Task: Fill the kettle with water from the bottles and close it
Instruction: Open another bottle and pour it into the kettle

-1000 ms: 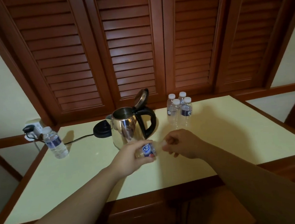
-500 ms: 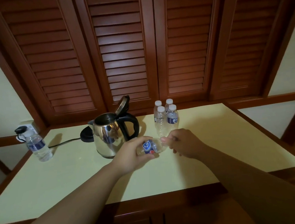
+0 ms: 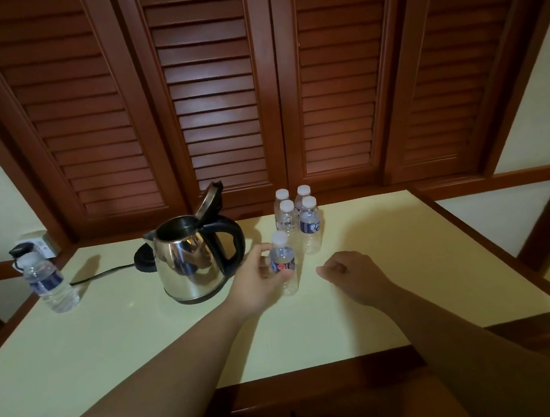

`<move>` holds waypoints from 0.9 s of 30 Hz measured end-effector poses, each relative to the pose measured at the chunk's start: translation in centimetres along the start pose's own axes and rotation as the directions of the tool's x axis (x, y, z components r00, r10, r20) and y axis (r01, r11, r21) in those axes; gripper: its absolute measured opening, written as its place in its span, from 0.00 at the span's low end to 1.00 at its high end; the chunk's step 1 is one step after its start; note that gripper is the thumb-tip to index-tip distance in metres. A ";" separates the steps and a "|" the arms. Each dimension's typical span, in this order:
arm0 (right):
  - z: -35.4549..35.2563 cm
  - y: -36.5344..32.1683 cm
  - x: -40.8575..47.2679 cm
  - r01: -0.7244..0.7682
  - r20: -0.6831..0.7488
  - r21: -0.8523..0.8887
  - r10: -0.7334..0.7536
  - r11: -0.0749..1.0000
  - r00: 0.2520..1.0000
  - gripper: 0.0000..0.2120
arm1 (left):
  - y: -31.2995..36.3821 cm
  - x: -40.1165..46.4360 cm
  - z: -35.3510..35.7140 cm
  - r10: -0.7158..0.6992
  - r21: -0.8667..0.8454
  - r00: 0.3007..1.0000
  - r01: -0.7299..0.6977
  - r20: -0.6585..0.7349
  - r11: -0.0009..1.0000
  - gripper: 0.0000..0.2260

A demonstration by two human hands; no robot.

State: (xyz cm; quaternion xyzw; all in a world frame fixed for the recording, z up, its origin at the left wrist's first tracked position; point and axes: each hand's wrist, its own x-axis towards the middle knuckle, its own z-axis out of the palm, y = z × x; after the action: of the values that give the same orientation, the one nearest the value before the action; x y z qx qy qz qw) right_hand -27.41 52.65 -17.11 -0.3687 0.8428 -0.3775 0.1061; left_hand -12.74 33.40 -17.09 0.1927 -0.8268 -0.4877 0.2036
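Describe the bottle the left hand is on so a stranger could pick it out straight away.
Start at the steel kettle with its lid up on the pale tabletop. Just to its right, in front of a cluster of four bottles, stands one small capped bottle with the left hand around it. It stands apart from the cluster, nearest the person, and its blue label bears a red mark.

Hotel-like room: louvred wooden shutters [image 3: 218, 91], kettle [image 3: 192, 257], bottled water [image 3: 296, 219].

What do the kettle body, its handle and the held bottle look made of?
Kettle: polished metal, probably stainless steel; it mirrors the room. Handle: glossy black, likely plastic. Bottle in the left hand: clear thin plastic, white cap, see-through below its label.
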 end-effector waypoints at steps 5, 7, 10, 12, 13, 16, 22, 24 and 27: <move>1.0 0.3 0.8 -0.021 0.001 0.004 0.021 1.000 1.000 0.14 | -1.4 -0.4 0.1 -0.060 0.220 0.994 0.038 0.091 0.975 0.38; 1.9 -0.1 1.4 -0.008 0.000 -0.007 0.008 1.000 1.000 0.14 | -2.9 -0.9 0.0 -0.039 0.442 0.991 -0.024 0.131 0.897 0.40; 3.3 -1.3 2.0 -0.010 0.037 0.015 0.009 1.000 0.999 0.19 | -5.0 -1.4 0.3 -0.055 0.665 0.977 -0.099 0.208 0.740 0.43; 4.5 -2.1 2.1 -0.003 0.033 0.084 0.000 0.996 0.999 0.26 | -5.3 -1.4 0.4 -0.063 0.683 0.979 -0.090 0.195 0.725 0.44; 5.3 -2.5 2.1 0.009 0.022 0.113 -0.012 0.994 1.000 0.28 | -5.3 -1.3 0.4 -0.057 0.682 0.980 -0.092 0.192 0.725 0.44; 7.3 -2.5 2.4 0.014 -0.027 0.164 -0.009 0.986 1.000 0.24 | -4.9 -1.3 0.3 -0.042 0.675 0.983 -0.091 0.179 0.732 0.42; 6.4 -0.9 3.4 -0.106 -0.162 0.085 0.118 0.991 0.980 0.17 | -4.6 -1.5 0.1 -0.065 0.680 0.984 -0.064 0.163 0.730 0.42; 5.2 0.4 3.8 -0.157 -0.209 0.123 0.180 0.980 0.961 0.16 | -4.6 -1.5 0.1 -0.072 0.677 0.984 -0.058 0.163 0.734 0.42; 4.2 1.5 4.1 -0.198 -0.236 0.145 0.228 0.969 0.945 0.17 | -4.7 -1.5 0.1 -0.076 0.677 0.984 -0.055 0.162 0.734 0.42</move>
State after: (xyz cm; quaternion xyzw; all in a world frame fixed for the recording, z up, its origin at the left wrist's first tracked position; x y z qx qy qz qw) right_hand -29.23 48.12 -20.67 -0.2176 0.8604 -0.4569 0.0606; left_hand -10.92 32.14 -21.53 0.2137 -0.9613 -0.1689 0.0416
